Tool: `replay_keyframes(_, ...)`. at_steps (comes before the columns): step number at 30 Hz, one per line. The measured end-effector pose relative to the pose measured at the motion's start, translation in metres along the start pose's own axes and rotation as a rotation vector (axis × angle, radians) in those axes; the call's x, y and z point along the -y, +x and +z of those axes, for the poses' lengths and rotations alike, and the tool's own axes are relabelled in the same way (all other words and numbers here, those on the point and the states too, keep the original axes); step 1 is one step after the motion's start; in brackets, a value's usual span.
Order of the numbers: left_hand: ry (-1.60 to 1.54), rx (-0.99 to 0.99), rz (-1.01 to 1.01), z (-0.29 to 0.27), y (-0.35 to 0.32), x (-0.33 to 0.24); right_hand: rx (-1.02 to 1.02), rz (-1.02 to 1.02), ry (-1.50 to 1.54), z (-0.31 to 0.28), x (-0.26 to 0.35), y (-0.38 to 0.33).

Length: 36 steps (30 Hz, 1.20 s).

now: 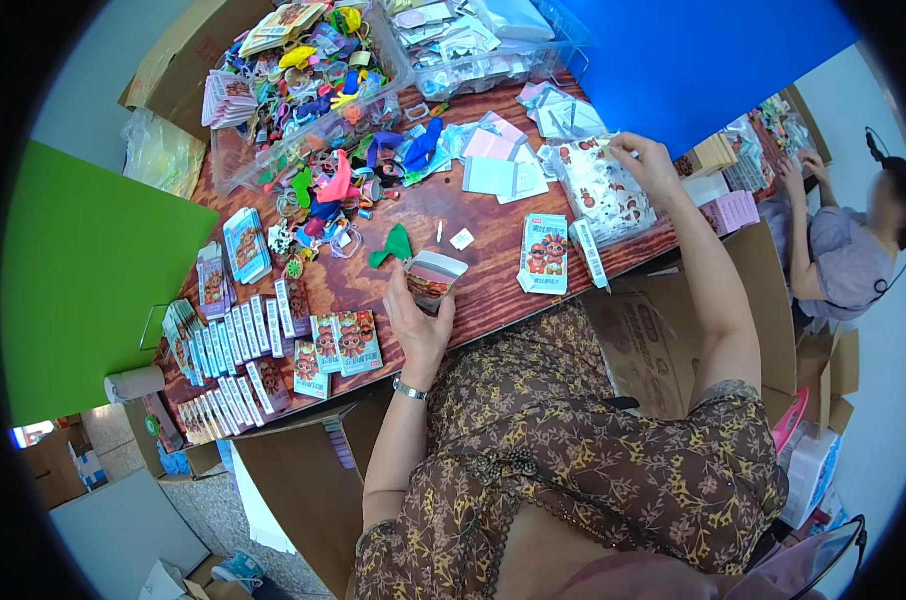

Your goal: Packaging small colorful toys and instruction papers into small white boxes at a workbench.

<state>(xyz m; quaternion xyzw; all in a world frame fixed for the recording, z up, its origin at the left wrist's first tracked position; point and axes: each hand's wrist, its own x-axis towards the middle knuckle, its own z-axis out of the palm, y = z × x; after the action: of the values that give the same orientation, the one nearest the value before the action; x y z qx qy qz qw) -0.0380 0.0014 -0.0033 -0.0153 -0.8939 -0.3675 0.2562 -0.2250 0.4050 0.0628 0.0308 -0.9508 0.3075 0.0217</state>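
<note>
Evidently the left hand [418,318] is clamped on a small open box [435,277], fingers wrapped round its lower half so the mouth tilts up and away from the body, which keeps the opening free; the box sits just above the near edge of the wooden table [493,225], not resting on it as far as can be told. Far out, the right hand [651,165] lies stretched across to a clear bag of printed packets [603,188], fingers closed on its upper corner, pinching the film or something at the top of it; which one cannot be told. Between the hands lie a flat printed carton [544,254] and a narrow white strip [590,252], close enough for either hand to pick up. Left of the box, a green toy piece [394,246] lies loose, and beyond it a heap of coloured toys [345,190] spills from a clear tub [303,85]. Filled cartons [235,345] stand in rows at the table's left end, packed edge to edge, seemingly set aside. Another person [843,250] works at the far right.
</note>
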Motion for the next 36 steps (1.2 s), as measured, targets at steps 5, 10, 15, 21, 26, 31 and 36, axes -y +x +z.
replay_keyframes(5,-0.010,0.008,0.005,0.001,0.000,0.002,-0.041,-0.112,-0.102,0.000,-0.014,0.003)
replay_keyframes(10,-0.015,0.029,-0.024,0.000,-0.002,0.002,-0.106,-0.206,-0.257,-0.006,-0.004,-0.003)
replay_keyframes(15,-0.032,0.005,-0.007,0.003,-0.001,0.003,-0.027,-0.203,-0.223,-0.016,0.004,-0.018)
replay_keyframes(21,-0.040,0.019,-0.027,0.001,-0.001,0.003,0.333,-0.452,-0.208,-0.019,0.011,-0.047)
replay_keyframes(26,-0.032,0.025,-0.004,0.001,0.000,0.001,0.129,-0.419,-0.291,-0.011,-0.007,-0.044)
replay_keyframes(31,-0.028,0.008,0.007,0.001,-0.001,0.004,0.094,-0.321,-0.150,0.000,-0.005,-0.033)
replay_keyframes(36,-0.013,0.033,-0.009,0.001,-0.002,0.004,0.060,-0.207,-0.288,0.019,-0.013,-0.019)
